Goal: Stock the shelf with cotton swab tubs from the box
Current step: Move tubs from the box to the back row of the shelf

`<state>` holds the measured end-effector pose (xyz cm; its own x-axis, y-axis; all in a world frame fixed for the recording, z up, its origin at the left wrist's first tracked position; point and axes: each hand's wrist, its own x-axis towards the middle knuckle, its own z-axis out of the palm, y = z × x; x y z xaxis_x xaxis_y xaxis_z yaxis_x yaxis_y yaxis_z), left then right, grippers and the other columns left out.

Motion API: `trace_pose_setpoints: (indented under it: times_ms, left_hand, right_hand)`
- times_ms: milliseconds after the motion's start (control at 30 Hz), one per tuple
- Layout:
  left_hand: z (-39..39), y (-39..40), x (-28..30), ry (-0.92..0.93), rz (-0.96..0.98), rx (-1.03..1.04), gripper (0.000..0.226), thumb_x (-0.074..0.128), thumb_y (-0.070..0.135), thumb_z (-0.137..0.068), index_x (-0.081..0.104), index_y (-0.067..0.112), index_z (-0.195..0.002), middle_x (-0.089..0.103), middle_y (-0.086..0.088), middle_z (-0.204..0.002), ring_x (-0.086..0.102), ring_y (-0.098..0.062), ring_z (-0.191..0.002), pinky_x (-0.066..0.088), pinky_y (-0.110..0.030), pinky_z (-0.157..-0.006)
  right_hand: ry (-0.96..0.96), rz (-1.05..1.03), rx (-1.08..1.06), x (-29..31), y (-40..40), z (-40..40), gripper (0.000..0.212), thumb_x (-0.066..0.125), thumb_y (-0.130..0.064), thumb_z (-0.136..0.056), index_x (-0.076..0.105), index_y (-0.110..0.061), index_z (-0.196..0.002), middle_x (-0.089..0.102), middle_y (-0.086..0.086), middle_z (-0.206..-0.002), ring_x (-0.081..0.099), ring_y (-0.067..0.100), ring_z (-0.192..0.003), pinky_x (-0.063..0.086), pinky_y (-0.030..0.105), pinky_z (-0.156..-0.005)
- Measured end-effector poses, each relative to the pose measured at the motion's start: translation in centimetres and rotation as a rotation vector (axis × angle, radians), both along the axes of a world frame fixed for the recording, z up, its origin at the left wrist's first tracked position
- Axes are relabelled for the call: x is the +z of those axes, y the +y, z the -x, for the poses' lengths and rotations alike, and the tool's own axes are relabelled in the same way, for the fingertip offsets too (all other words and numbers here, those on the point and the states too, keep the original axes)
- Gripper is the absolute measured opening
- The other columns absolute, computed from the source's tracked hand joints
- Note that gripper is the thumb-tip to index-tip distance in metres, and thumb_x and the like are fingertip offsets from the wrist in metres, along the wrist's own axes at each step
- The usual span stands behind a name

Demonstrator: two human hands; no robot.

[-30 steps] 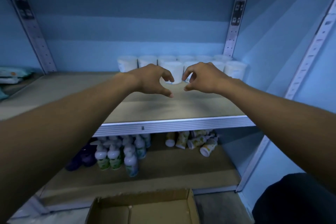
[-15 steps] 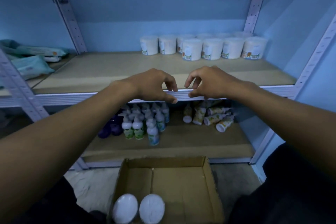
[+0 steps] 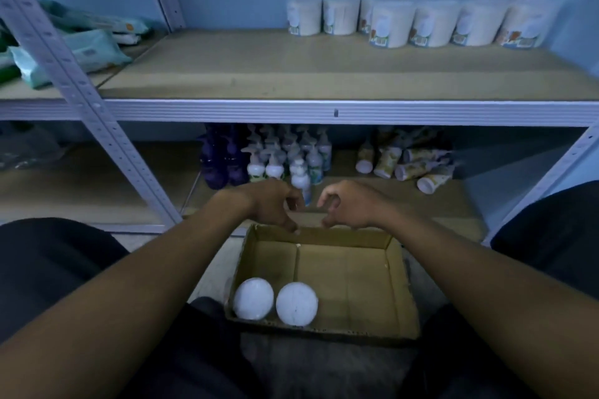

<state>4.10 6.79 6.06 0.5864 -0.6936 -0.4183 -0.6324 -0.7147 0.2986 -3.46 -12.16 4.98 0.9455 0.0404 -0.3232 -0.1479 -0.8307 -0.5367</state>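
Note:
An open cardboard box [image 3: 398, 272] lies on the floor between my knees. Two white-lidded cotton swab tubs [image 3: 253, 298] [image 3: 296, 303] stand in its near left corner. Several more tubs [image 3: 432, 26] are lined up at the back right of the upper shelf [image 3: 324, 112]. My left hand [image 3: 269, 204] and my right hand [image 3: 351, 204] hover side by side over the box's far edge, fingers curled and apart, holding nothing.
Pump bottles [image 3: 291, 159] and toppled tubes [image 3: 405, 165] fill the lower shelf behind my hands. Wipe packs [image 3: 81, 52] lie on the neighbouring shelf at the left. A perforated metal upright [image 3: 81, 84] slants down the left. My dark-clothed knees flank the box.
Both hands have dropped from the upper shelf, where they left a tub, down to the box's far edge. The view has tilted down, showing the whole box.

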Motion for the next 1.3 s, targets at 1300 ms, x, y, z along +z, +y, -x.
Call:
trace_pose_setpoints:
  times_ms: [1300]
  left_hand:
    - [3.0, 5.9, -21.6, 0.167, -0.309, 0.165, 0.104, 0.09, 0.048, -0.054, 0.039, 0.026, -0.142, 0.042, -0.008, -0.142, 0.044, -0.035, -0.13, 0.048, -0.048, -0.1]
  right_hand:
    - [0.426, 0.079, -0.022, -22.5, 10.5, 2.2, 0.092, 0.083, -0.058, -0.063, 0.041, -0.025, -0.138, 0.04, 0.007, -0.138, 0.047, 0.038, -0.126, 0.046, 0.045, -0.098]
